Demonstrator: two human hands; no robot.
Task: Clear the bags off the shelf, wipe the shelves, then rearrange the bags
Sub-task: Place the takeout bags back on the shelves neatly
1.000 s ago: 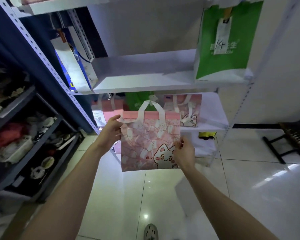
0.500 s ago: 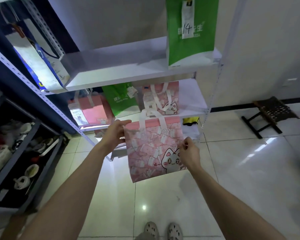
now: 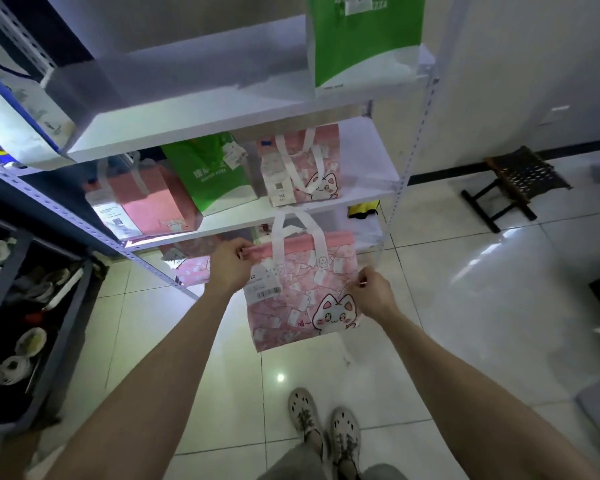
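Note:
A pink cat-print tote bag (image 3: 298, 289) with white handles hangs in front of the white shelf unit (image 3: 222, 129), level with its lowest shelves. My left hand (image 3: 227, 266) pinches the bag's top left corner. My right hand (image 3: 374, 294) pinches its right edge. On the shelf behind stand a plain pink bag (image 3: 146, 199), a green bag (image 3: 212, 171) and a second pink cat bag (image 3: 302, 164). A large green bag (image 3: 364, 36) stands on the shelf above, at the right. Another pink bag (image 3: 194, 268) lies low, partly hidden behind my left hand.
A blue and white bag (image 3: 18, 109) leans at the shelf's left end. A dark rack (image 3: 25, 306) with crockery stands at the left. A black stool (image 3: 513, 181) sits by the right wall. My feet in grey clogs (image 3: 323, 424) are on the glossy tiled floor (image 3: 465, 323).
The pink cat bag has come down and to the right, from the middle shelf's height to the lower shelves. Both hands kept their hold. My view tilted down; my feet now show.

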